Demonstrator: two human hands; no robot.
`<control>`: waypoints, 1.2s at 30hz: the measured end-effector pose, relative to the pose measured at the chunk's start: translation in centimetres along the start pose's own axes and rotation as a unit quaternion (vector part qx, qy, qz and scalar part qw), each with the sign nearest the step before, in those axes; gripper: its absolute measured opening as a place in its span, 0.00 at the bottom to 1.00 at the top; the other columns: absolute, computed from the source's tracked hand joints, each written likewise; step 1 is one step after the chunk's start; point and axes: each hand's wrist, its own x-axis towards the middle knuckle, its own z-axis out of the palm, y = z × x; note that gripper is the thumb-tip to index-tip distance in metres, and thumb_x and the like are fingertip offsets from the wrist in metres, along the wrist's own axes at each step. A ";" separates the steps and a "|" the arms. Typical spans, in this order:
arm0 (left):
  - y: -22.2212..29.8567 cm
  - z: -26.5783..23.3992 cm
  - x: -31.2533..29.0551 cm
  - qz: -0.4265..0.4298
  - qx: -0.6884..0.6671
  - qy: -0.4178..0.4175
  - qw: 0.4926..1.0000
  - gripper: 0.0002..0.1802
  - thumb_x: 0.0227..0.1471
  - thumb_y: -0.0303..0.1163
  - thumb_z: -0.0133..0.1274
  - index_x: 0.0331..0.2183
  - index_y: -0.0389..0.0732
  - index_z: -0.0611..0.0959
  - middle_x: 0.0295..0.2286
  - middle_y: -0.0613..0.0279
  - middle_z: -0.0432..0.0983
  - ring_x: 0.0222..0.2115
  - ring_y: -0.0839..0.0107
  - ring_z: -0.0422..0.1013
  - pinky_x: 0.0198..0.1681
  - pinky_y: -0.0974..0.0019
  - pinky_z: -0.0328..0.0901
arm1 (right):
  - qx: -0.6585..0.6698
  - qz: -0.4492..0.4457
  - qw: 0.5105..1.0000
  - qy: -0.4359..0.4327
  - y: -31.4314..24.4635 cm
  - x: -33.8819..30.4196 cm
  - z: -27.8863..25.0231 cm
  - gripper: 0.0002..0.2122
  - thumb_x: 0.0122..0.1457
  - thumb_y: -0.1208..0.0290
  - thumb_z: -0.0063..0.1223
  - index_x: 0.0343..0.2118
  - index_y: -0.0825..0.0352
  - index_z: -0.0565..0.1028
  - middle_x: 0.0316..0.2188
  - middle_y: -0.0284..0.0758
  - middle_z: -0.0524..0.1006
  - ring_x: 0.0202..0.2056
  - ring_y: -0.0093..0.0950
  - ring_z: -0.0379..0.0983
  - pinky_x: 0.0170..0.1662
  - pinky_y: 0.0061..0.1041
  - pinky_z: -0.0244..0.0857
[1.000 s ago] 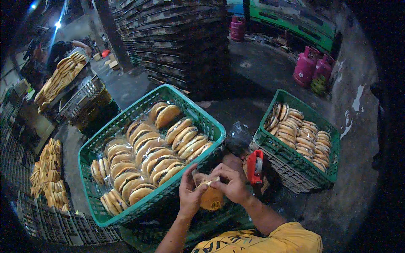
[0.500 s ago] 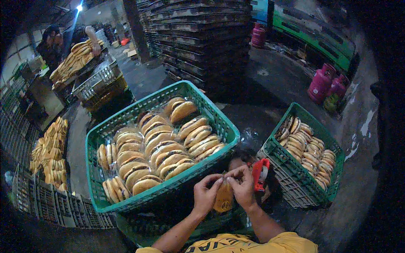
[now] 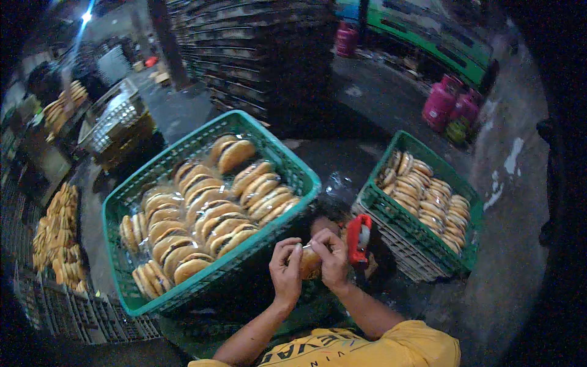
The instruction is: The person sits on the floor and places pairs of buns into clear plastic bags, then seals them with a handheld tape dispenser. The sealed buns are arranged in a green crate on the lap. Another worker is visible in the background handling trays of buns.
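Note:
Low in front of me, a golden-brown bun [image 3: 310, 266] in clear plastic is held upright between both hands. My left hand [image 3: 285, 274] pinches the wrapper's top at its left. My right hand [image 3: 333, 262] grips the same top edge from the right, fingers close to the left thumb. Just right of the right hand stands a red tape dispenser or bag sealer [image 3: 361, 240] with a pale roll. Ahead and left, a large green crate [image 3: 276, 153] holds rows of filled, wrapped buns [image 3: 208, 211] with dark filling.
To the right, a smaller green crate [image 3: 428, 153] of wrapped buns sits on a grey crate. Dark trays [image 3: 226, 67] are stacked high behind. Pink gas cylinders [image 3: 440, 107] stand far right. Bare buns [image 3: 58, 238] are piled at left; a blurred person [image 3: 67, 76] is behind them.
The view has shifted, moving the crates left in the picture. My hands have drawn closer around the bun's top, and the bun sits higher between them.

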 end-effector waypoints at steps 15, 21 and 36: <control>-1.7 1.4 -1.7 -0.103 0.021 -0.058 0.993 0.11 0.53 0.22 0.57 0.40 0.37 0.78 0.31 0.67 0.75 0.32 0.78 0.70 0.39 0.71 0.66 | -0.359 0.372 0.843 0.149 19.8 -5.5 -23.7 0.19 0.52 0.55 0.64 0.26 0.71 0.81 0.24 0.45 0.80 0.30 0.38 0.77 0.38 0.38 0.67; -2.3 1.1 -1.7 -0.057 0.082 -0.031 0.995 0.11 0.53 0.23 0.56 0.41 0.36 0.79 0.28 0.64 0.76 0.30 0.78 0.71 0.34 0.71 0.67 | -0.322 0.314 0.886 0.113 20.0 -8.6 -23.8 0.13 0.54 0.60 0.65 0.29 0.68 0.81 0.14 0.32 0.72 0.19 0.23 0.69 0.25 0.27 0.61; -2.2 1.7 -2.8 -0.026 0.134 -0.099 0.986 0.11 0.52 0.23 0.56 0.40 0.35 0.79 0.32 0.56 0.78 0.32 0.71 0.76 0.36 0.68 0.70 | -0.139 0.122 0.982 -0.026 -1.6 -3.0 -6.0 0.08 0.53 0.76 0.62 0.36 0.68 0.78 0.40 0.32 0.76 0.44 0.23 0.72 0.48 0.23 0.65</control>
